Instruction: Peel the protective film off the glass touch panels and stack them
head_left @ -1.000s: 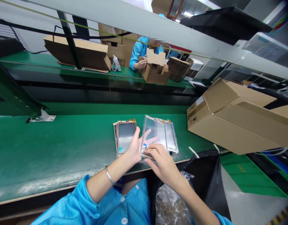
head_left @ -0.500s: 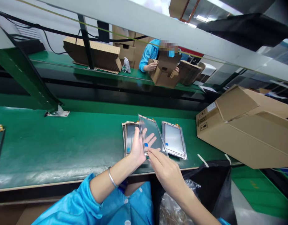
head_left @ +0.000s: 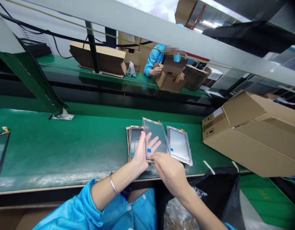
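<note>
A clear glass touch panel with a thin dark border and a small blue tab lies tilted across my left hand. The left thumb is at its left edge, and the spread fingers show through from behind. My right hand has its fingers curled and pinched together at the panel's lower edge; the exact grip is partly hidden. Under and left of my left hand is a stack of similar panels. To the right, more panels in clear film lie piled, also with a blue tab.
A large open cardboard box stands on the right of the green bench. A black bag hangs at the front edge, beside crumpled clear plastic. Another panel lies far left. Across the bench, a co-worker handles a carton.
My right fingers have curled in from a straighter pose at the panel's lower edge. The panel now lies slightly flatter toward me, still on my left hand. The view has shifted slightly.
</note>
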Available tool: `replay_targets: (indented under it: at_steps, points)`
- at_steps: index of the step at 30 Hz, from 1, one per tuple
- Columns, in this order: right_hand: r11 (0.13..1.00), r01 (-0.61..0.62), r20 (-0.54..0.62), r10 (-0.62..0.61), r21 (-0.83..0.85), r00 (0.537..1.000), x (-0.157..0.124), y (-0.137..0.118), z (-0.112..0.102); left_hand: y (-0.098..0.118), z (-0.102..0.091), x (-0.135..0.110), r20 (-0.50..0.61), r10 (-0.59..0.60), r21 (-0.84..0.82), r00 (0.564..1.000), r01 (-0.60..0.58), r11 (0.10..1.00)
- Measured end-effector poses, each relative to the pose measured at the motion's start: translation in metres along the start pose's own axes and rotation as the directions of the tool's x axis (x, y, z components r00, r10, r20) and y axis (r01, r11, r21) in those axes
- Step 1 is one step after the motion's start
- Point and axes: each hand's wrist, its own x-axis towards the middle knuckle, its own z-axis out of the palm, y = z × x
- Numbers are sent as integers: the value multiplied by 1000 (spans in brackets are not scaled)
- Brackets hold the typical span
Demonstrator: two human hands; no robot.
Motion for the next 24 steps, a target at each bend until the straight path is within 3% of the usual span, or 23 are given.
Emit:
replay_targets:
  at_steps: [1, 2, 4, 6, 7, 8, 10, 11, 13, 14, 15, 16, 18, 20, 22, 24]
  points:
    - [977, -128, 23, 126, 169, 992, 4, 5, 1, -2, -2, 0, 26, 2, 42, 1000, -3, 999]
    - [899, -267, 63, 262, 347, 963, 8, 12, 1, -4, -5, -1, 49, 3, 100, 999, -8, 995]
    - [605, -471, 138, 513, 642, 848, 16, 38, -4, -5, -13, -3, 81, 1, 221, 997, -19, 975]
    - [308, -486, 107, 749, 818, 654, 19, 77, -21, -3, -24, -8, 105, -13, 313, 994, -20, 950]
    - [224, -439, 52, 843, 870, 535, 18, 99, -33, 0, -30, -12, 122, -26, 347, 992, -18, 938]
    - [186, -378, -28, 922, 907, 387, 15, 121, -47, 3, -37, -16, 138, -38, 370, 990, -16, 929]
    - [230, -308, -170, 963, 923, 208, 4, 157, -72, 11, -51, -26, 157, -52, 441, 986, -23, 897]
    - [281, -286, -246, 957, 916, 152, -2, 168, -80, 14, -58, -30, 150, -56, 478, 987, -23, 878]
    - [388, -259, -377, 922, 885, 91, -11, 173, -83, 17, -68, -38, 113, -51, 529, 992, -17, 848]
    - [424, -260, -415, 905, 868, 93, -13, 167, -78, 16, -72, -40, 101, -42, 546, 994, -19, 838]
    - [439, -271, -417, 898, 857, 136, -14, 155, -69, 15, -74, -41, 99, -35, 558, 994, -27, 829]
    - [423, -292, -371, 903, 858, 218, -12, 140, -58, 14, -75, -42, 110, -27, 568, 994, -41, 822]
    - [302, -365, -124, 891, 881, 437, -3, 104, -35, 10, -75, -43, 138, -14, 589, 990, -71, 805]
    - [145, -442, 159, 799, 885, 580, 7, 71, -20, 9, -74, -44, 143, 0, 616, 990, -89, 782]
    - [75, -480, 288, 715, 874, 637, 13, 49, -16, 10, -74, -45, 127, 30, 643, 991, -106, 758]
    - [106, -483, 276, 706, 869, 652, 14, 41, -19, 12, -74, -47, 113, 71, 668, 991, -129, 733]
